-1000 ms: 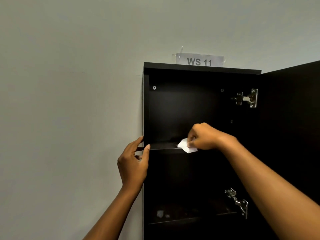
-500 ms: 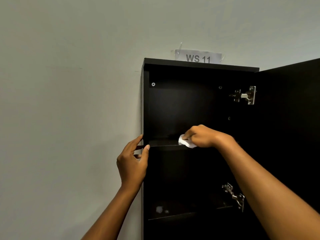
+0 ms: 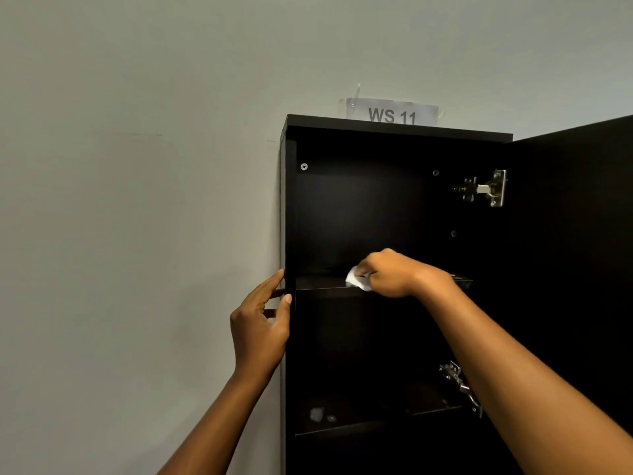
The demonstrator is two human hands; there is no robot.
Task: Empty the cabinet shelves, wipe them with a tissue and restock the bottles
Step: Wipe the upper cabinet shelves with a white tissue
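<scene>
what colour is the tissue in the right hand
White. The tissue shows best in the head view, bunched in the right hand against the dark shelf.

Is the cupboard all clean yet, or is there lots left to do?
Emptying looks done: no bottles stand on either shelf in view. Right now the right hand holds a tissue on the upper shelf, while the left hand touches the cabinet edge. Left: the lower shelf, which has pale specks, then restocking.

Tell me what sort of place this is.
Probably a numbered workstation in a lab or office, not a home: a printed WS 11 label is taped to the bare wall above a plain dark cabinet.
</scene>
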